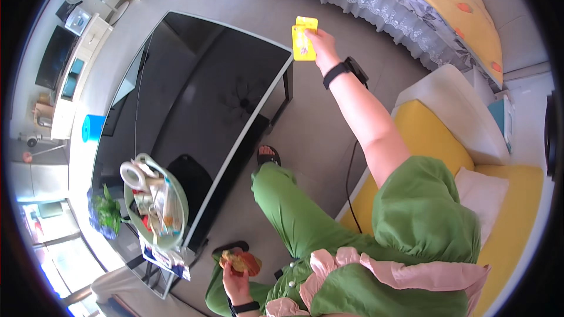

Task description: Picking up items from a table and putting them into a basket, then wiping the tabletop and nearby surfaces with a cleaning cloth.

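Observation:
My right hand [325, 48] reaches out past the near corner of the glass-topped table. It grips two overlapping yellow flat packets or cards [304, 46], which bear print. Low in the view, close to my left leg, my left hand [237, 288] holds a small orange, red and tan object [241, 262]; its kind cannot be made out. Black bands are on both wrists, and a dark box-shaped device sits at the right one. On the table's black top [211, 70] stands a pale green oval basket [184, 202], filled with packets and a roll of white tape [133, 176].
Purple artificial flowers [103, 215] and a blue cylinder [92, 128] are by the table's far side. A plastic bag [165, 262] hangs over its edge. Behind me is a yellow sofa [440, 141] with a dark cable [350, 185] beside it. A bed with a lace skirt [352, 4] borders the floor.

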Tool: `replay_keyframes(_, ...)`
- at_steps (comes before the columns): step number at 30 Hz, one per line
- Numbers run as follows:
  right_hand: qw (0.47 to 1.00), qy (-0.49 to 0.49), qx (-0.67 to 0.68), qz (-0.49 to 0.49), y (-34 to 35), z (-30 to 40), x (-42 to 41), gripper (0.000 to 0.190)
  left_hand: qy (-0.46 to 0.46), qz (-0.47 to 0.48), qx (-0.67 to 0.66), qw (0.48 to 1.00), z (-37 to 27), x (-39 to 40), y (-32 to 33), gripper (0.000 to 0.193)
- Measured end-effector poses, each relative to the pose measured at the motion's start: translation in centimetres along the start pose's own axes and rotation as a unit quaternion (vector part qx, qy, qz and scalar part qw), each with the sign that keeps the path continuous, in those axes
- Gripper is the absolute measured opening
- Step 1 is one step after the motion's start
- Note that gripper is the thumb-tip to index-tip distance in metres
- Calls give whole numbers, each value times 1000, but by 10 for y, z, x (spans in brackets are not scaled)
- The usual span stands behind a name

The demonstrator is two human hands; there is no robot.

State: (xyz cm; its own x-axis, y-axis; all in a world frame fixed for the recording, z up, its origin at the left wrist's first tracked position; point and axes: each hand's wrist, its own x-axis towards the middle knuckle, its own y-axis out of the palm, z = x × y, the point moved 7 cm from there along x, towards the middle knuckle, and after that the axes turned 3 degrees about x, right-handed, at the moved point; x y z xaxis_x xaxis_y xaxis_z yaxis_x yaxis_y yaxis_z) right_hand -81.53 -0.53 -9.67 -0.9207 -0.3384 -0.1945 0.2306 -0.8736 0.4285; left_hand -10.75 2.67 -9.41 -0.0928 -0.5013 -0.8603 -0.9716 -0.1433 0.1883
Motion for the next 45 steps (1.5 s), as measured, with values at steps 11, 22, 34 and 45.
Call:
replay_keyframes(11, 993, -36, -94, -55, 84, -70, 184, 21, -105, 53, -9, 993, 14, 54, 7, 27)
replay_keyframes(22, 847, 189, -428, 252, 174, -164, 183, 33, -130, 19, -18, 991, 25, 58, 29, 27)
replay_keyframes(34, 940, -149, -146, 269, 207, -4, -120, 21, 82, -7, 10, 997, -6, 8, 28, 21)
replay_keyframes(45, 674, -26, -218, 705, 172, -92, -536, 64, 188, 255, -182, 931, -49, -46, 42, 35)
